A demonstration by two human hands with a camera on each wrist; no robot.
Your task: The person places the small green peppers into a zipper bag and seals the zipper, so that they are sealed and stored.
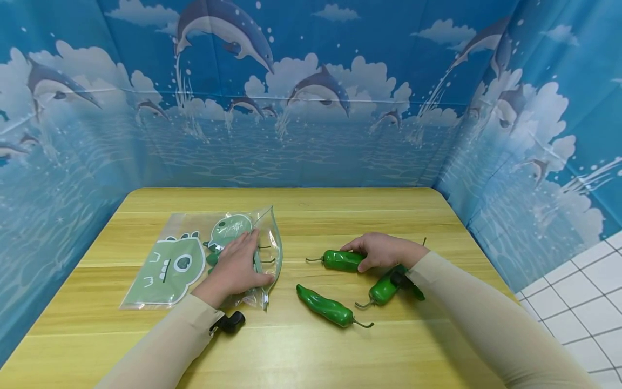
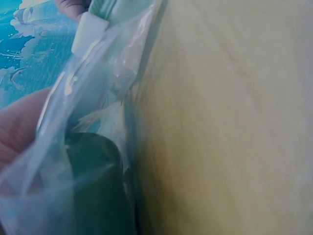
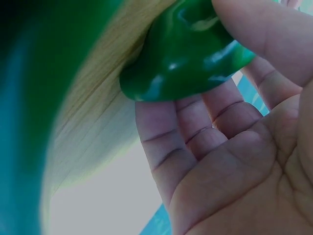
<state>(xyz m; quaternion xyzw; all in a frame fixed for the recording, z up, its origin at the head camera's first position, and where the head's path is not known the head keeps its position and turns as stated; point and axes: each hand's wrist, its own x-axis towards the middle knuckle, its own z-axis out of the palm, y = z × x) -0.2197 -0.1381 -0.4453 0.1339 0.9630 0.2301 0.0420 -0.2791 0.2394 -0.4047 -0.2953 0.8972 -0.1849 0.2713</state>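
A clear zip bag (image 1: 264, 227) printed with green cartoon monsters lies flat at the left, its zip edge standing up. My left hand (image 1: 238, 267) rests on it, fingers spread over the print and thumb near the zip edge. Thin stems and something dark green (image 2: 98, 181) show inside the bag. On the right, my right hand (image 1: 384, 251) holds a glossy green chili pepper (image 1: 337, 260) between thumb and fingers, its stem pointing left. In the right wrist view the pepper (image 3: 181, 58) lies against the fingertips, close over the wood.
A second green pepper (image 1: 384, 292) lies under my right wrist, partly hidden by the wrist camera. Another pepper (image 1: 325, 307) lies nearer the front, between my hands. A stem (image 1: 424, 242) pokes up behind my right wrist. Dolphin-print curtains (image 1: 311, 146) enclose the wooden table (image 1: 301, 356).
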